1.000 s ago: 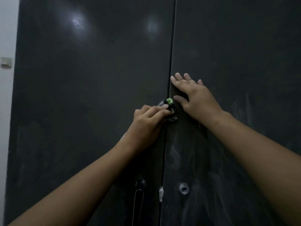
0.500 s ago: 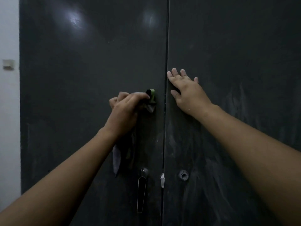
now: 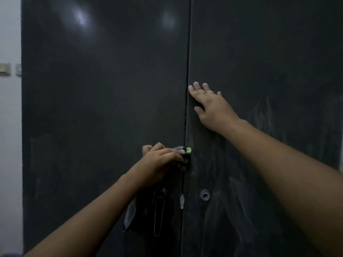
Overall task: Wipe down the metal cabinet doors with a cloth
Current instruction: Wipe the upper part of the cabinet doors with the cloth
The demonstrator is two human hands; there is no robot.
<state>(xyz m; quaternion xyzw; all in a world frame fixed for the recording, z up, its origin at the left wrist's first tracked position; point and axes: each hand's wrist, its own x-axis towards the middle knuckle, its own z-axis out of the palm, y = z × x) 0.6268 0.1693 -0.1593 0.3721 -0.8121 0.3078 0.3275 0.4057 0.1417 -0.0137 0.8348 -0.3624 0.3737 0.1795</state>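
Left hand [image 3: 160, 160]: fist bunched round the cloth [image 3: 182, 154], pressed at the door seam.
Right hand [image 3: 211, 106]: fingers spread, palm flat on the right door [image 3: 269, 62].

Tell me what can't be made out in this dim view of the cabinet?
- Cloth: mostly hidden by the left hand; its full shape is unclear.
- Handle: top covered by the left forearm and hanging cloth.
- Right door: cut off by the right edge.
- Right hand: palm faces the door, unseen.

We find no readable text, label, brand, number or sign anywhere on the dark cabinet doors [image 3: 104, 112], the cloth [image 3: 182, 153] or the pale wall [image 3: 10, 127] beside them
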